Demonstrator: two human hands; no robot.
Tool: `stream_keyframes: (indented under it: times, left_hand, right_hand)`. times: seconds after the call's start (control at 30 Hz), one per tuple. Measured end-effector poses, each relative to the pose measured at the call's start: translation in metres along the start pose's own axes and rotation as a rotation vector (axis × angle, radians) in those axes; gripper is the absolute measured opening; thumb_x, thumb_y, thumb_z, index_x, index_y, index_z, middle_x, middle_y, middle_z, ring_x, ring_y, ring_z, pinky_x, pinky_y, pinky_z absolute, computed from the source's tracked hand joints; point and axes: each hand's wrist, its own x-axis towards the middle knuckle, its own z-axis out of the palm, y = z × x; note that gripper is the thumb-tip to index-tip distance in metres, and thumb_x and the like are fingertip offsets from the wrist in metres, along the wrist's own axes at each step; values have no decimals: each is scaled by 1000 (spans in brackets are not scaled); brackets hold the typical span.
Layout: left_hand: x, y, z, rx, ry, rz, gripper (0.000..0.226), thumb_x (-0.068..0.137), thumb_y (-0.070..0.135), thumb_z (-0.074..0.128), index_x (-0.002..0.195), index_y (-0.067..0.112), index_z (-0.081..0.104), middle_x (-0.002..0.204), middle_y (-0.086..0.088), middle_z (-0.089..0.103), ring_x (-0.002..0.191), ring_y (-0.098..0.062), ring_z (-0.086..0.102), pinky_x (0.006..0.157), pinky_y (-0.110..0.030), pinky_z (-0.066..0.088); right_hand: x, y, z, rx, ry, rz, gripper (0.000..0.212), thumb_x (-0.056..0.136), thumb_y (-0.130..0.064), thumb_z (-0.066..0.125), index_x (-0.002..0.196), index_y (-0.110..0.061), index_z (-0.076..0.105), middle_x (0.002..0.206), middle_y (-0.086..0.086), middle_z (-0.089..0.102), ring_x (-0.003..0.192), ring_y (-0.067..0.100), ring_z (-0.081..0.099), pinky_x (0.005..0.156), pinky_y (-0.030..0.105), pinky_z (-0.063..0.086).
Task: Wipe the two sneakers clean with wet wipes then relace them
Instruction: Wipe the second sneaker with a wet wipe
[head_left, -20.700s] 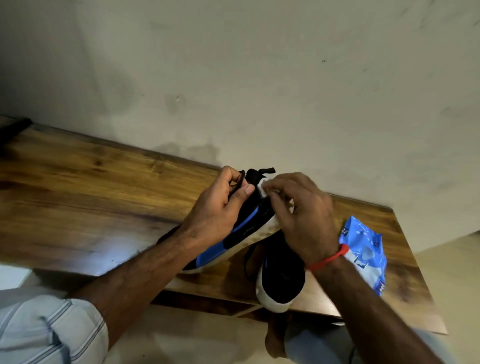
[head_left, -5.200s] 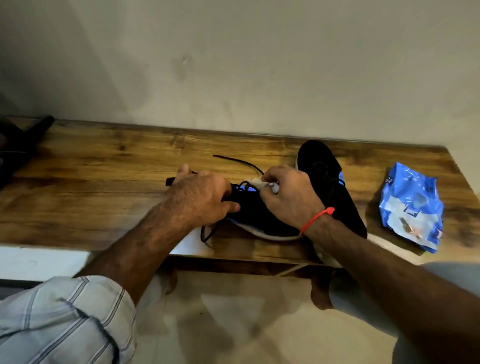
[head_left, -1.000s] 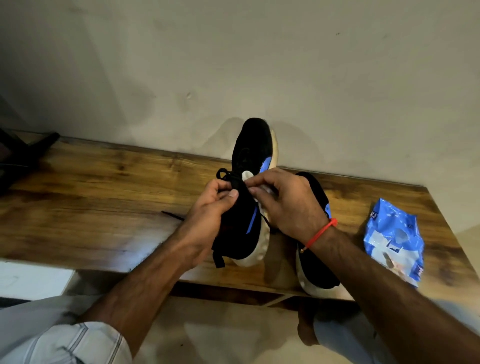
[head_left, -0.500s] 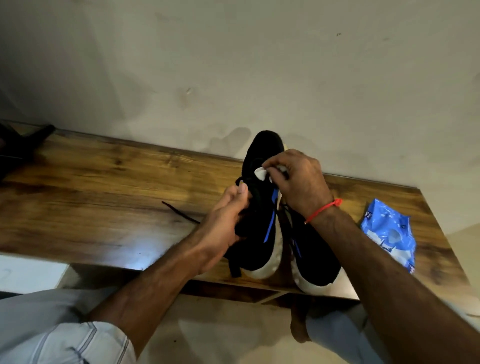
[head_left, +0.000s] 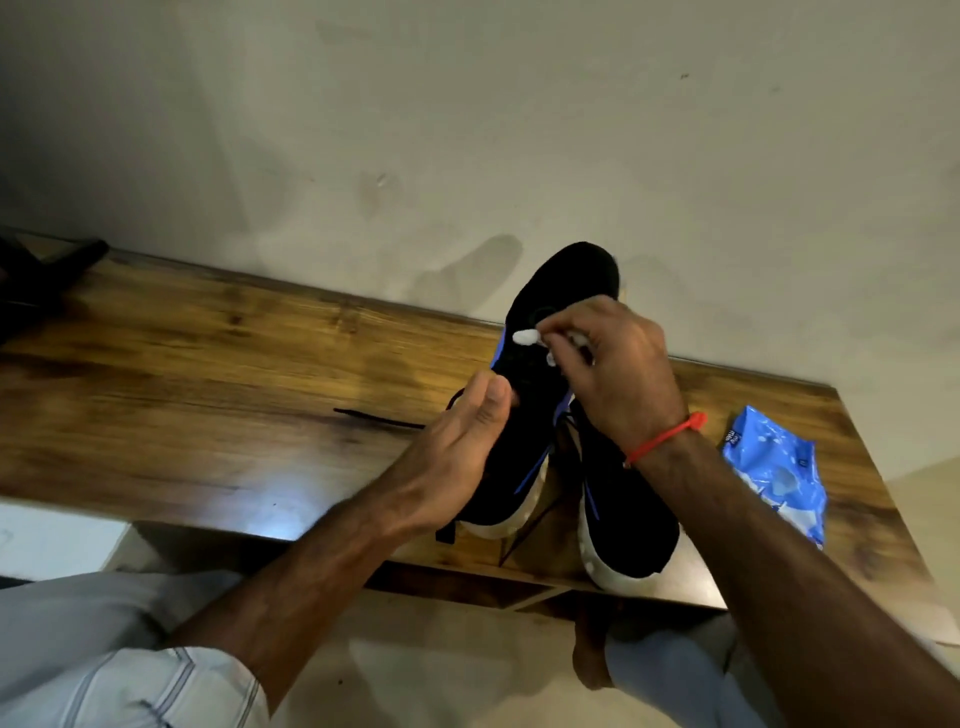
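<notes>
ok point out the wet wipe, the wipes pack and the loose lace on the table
wet wipe (head_left: 525, 338), head view, on the white tip that shows past the fingers
wipes pack (head_left: 774, 467), head view, middle of the blue wrapper
loose lace (head_left: 374, 417), head view, midway along the black strand

2 sneakers (head_left: 626, 499) on table (head_left: 208, 395), packet (head_left: 774, 473) right
</notes>
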Motion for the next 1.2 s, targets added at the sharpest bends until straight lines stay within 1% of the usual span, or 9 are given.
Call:
stream_keyframes:
  times: [0.13, 0.2, 0.3, 0.43, 0.67, 0.8, 0.87, 1.0, 1.2]
  left_hand:
    - [0, -3, 3, 177, -41, 136, 73, 86, 86, 12, 106, 23, 43, 97, -19, 58, 79, -34, 57, 68, -47, 54]
    - [-1, -4, 5, 212, -59, 175, 47, 98, 70, 16, 98, 31, 42, 74, 8, 54, 65, -14, 54, 60, -32, 49]
    - [-4, -6, 8, 273, -71, 228, 44, 100, 67, 18, 100, 29, 42, 68, 1, 46, 57, -13, 45, 52, -27, 37]
    - [-2, -13, 3, 328, -46, 237, 60, 93, 78, 17, 108, 25, 42, 77, -9, 55, 62, -14, 51, 51, -26, 43]
    - [-4, -21, -4, 403, -18, 218, 62, 89, 83, 16, 105, 29, 41, 84, -2, 55, 72, -15, 55, 58, -28, 50]
    - [0, -14, 2, 268, -32, 250, 69, 88, 85, 17, 102, 23, 42, 73, -9, 50, 58, -17, 48, 48, -31, 41]
    - [-1, -9, 4, 165, -42, 201, 81, 82, 91, 15, 107, 20, 45, 81, -7, 55, 68, -18, 55, 57, -33, 48]
    - [4, -10, 4, -164, 45, -38, 91, 65, 102, 14, 120, 41, 54, 134, 12, 56, 126, -3, 53, 104, -37, 45]
    - [10, 12, -11, -653, 198, -49, 86, 83, 77, 22, 133, 14, 53, 134, -7, 67, 124, -18, 64, 103, -41, 51]
  right_hand:
    - [13, 28, 5, -100, 116, 22, 11, 82, 2, 67, 90, -1, 75, 89, 16, 67, 79, 32, 66, 78, 22, 42]
    - [17, 41, 2, -140, 181, 59, 13, 83, 2, 64, 92, 0, 74, 90, 19, 66, 79, 36, 65, 78, 26, 43]
    - [22, 50, -7, -197, 216, 84, 14, 83, 1, 62, 90, 1, 74, 87, 21, 64, 78, 39, 64, 79, 31, 42]
    - [10, 13, 1, -167, 2, -41, 13, 84, -2, 63, 87, -4, 76, 86, 16, 68, 81, 35, 66, 77, 32, 45]
    - [-9, -18, -14, 307, -420, 189, 10, 89, -17, 72, 95, -23, 77, 90, -13, 73, 90, -5, 66, 79, 10, 50]
    - [2, 18, -18, 35, -42, 57, 10, 87, -9, 71, 92, -13, 78, 89, 3, 73, 83, 13, 67, 84, 10, 43]
    - [6, 32, -18, -50, 149, -9, 10, 88, -4, 67, 93, -5, 76, 90, 13, 68, 80, 20, 64, 82, 6, 39]
    - [0, 33, -2, -98, 184, -59, 12, 88, -3, 66, 97, -3, 74, 95, 16, 65, 86, 31, 64, 81, 33, 49]
    - [-23, -8, 17, 197, -38, 104, 11, 87, -5, 65, 95, -9, 72, 93, 1, 72, 89, 10, 63, 83, 11, 45]
